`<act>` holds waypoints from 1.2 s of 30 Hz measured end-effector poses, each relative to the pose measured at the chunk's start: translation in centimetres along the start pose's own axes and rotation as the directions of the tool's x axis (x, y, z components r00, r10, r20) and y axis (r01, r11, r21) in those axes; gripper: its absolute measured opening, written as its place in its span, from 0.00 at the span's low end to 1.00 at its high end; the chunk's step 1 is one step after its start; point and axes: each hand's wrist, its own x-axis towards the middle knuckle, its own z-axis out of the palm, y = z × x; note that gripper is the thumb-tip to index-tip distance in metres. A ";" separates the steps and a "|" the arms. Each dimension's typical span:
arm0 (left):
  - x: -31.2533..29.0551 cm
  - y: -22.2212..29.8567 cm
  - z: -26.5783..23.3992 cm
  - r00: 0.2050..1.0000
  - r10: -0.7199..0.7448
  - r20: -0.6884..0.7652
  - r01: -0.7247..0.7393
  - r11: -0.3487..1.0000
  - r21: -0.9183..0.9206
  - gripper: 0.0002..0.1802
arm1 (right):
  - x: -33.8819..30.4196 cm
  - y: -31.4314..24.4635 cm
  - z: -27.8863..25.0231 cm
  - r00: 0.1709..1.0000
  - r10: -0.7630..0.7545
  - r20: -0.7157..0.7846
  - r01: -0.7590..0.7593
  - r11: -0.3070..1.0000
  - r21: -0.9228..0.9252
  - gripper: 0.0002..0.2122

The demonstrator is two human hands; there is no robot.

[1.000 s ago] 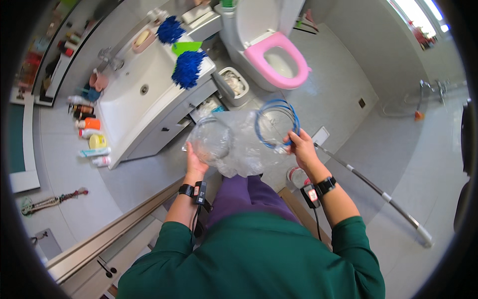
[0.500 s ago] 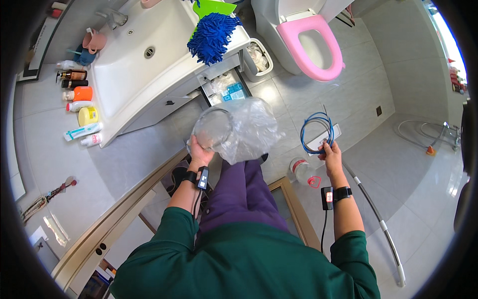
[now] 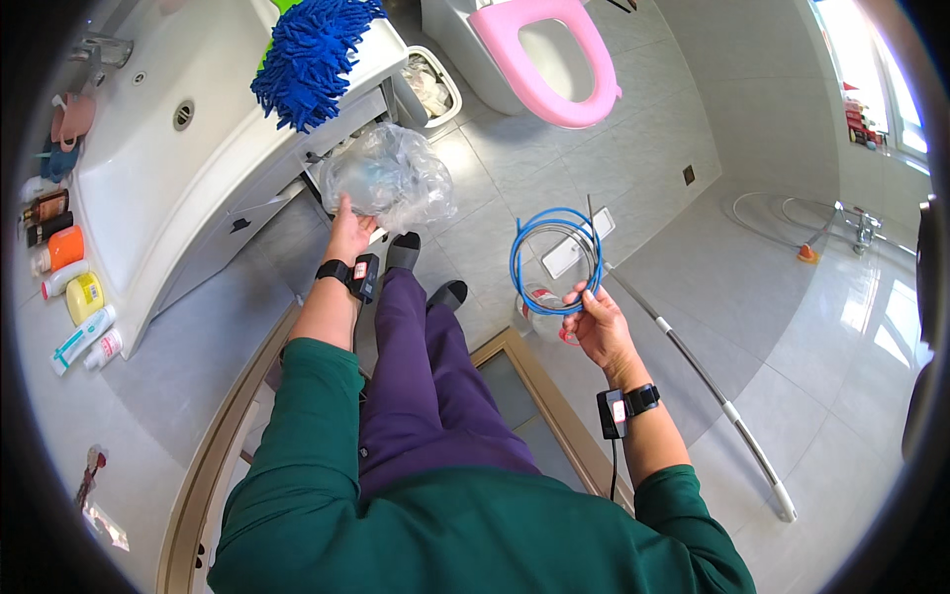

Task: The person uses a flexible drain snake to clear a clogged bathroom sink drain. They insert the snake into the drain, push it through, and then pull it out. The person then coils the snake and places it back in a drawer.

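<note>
My left hand (image 3: 350,230) is closed on the lower edge of a crumpled clear plastic bag (image 3: 411,183), whose contents I cannot make out. The bag is over the vanity's front and covers most of the pulled-out drawer there. Between the thumb and fingers of my right hand (image 3: 600,332) is a coiled blue and grey cable (image 3: 594,259), one straight end poking upward. A clear plastic bottle (image 3: 539,315) with a red handle stands partly hidden beneath the coil and hand.
A white washbasin (image 3: 223,69) has several bottles and tubes along its left ledge. A blue chenille mop head (image 3: 312,59) lies at its front corner. Further off are a waste bin (image 3: 453,109) and a toilet with pink seat (image 3: 505,45). A long-handled flat mop (image 3: 683,342) lies right.
My left hand has carried the bag left and away from me, over the drawer. The cable coil in my right hand appears further left, and the whole view has shifted.
</note>
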 end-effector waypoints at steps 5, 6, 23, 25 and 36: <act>-9.3 1.3 2.7 0.996 0.057 0.070 -0.080 0.916 0.394 0.44 | -0.9 -1.2 4.4 0.977 -0.003 0.213 0.008 1.000 -0.022 0.08; -12.3 1.2 3.8 0.959 -0.016 0.284 -0.090 0.930 0.356 0.41 | -1.3 -1.4 5.2 0.967 -0.011 0.253 0.019 0.999 -0.026 0.09; -40.4 -1.7 15.7 0.674 0.156 0.722 -0.533 0.779 0.329 0.13 | -11.7 -6.9 9.7 0.585 -0.731 0.351 0.596 0.095 -0.797 0.18; -41.5 -3.4 17.0 0.642 0.149 0.752 -0.551 0.772 0.318 0.14 | -12.8 -7.3 9.8 0.709 -0.502 0.496 0.545 -0.056 -0.836 0.16; -43.0 -6.7 20.8 0.548 0.107 0.829 -0.663 0.660 0.353 0.10 | -15.0 -6.6 6.9 0.333 -0.727 0.601 0.624 -0.308 -0.718 0.05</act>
